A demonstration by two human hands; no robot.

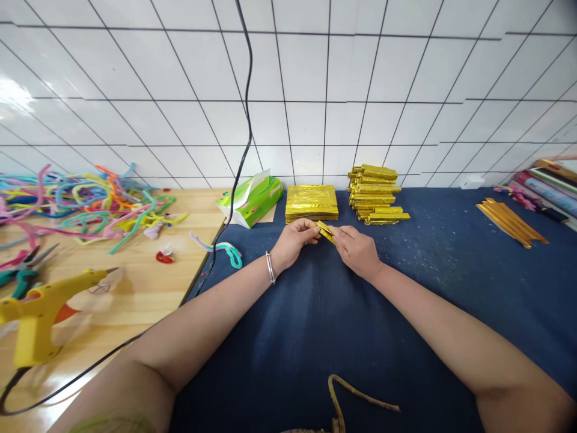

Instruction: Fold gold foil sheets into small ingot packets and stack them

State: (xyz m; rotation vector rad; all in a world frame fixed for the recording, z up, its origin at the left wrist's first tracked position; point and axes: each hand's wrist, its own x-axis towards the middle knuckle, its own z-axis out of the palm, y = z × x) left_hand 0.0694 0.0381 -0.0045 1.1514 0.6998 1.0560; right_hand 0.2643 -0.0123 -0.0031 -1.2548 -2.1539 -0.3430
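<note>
Between my two hands is a narrow folded strip of shiny gold paper point(325, 232). My left hand point(295, 242), with a silver bangle at the wrist, pinches its left end. My right hand point(358, 249) grips the other end, its fingers covering part of the strip. Just behind my hands lies a flat stack of gold paper sheets point(311, 202). To the right of that stack, a pile of folded gold paper strips point(374, 195) rests against the wall side of the dark blue cloth point(311, 337).
A green tissue pack point(256, 198) and a black cable point(246, 144) stand left of the stack. Colourful pipe cleaners point(90, 204), pliers point(24, 270) and a yellow glue gun point(45, 316) lie on the wooden table. A brown twig point(360, 392) is in front; flat golden strips point(511, 222) lie right.
</note>
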